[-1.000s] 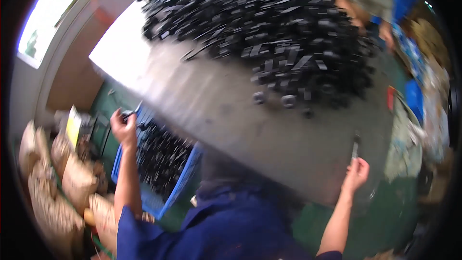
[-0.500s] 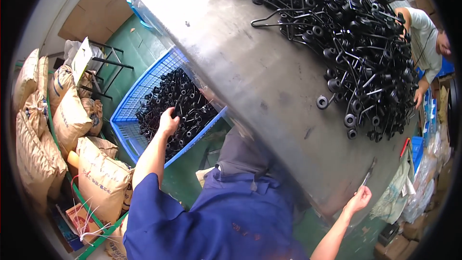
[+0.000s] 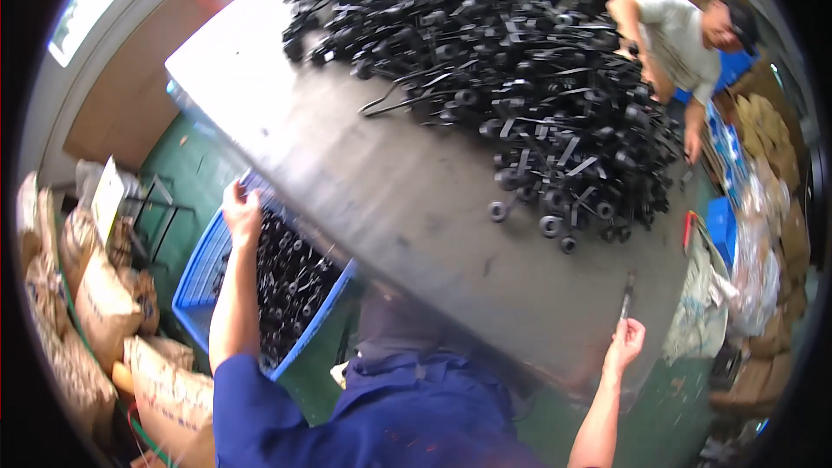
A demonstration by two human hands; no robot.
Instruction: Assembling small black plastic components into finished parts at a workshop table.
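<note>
A grey metal table carries a big heap of black metal parts. My left hand reaches down beside the table's left edge, over a blue plastic crate filled with more black parts; I cannot tell whether it holds one. My right hand is at the table's near right edge, pinching a thin dark metal tool that points up onto the tabletop.
Another person in a light shirt works at the far right side of the table. Tan sacks are stacked on the green floor at my left. Blue bins and bags crowd the right side.
The view swung, bringing more of the table and the heap into sight. My left hand moved from inside the crate up to its far edge by the table. My right hand stayed at the table's edge.
</note>
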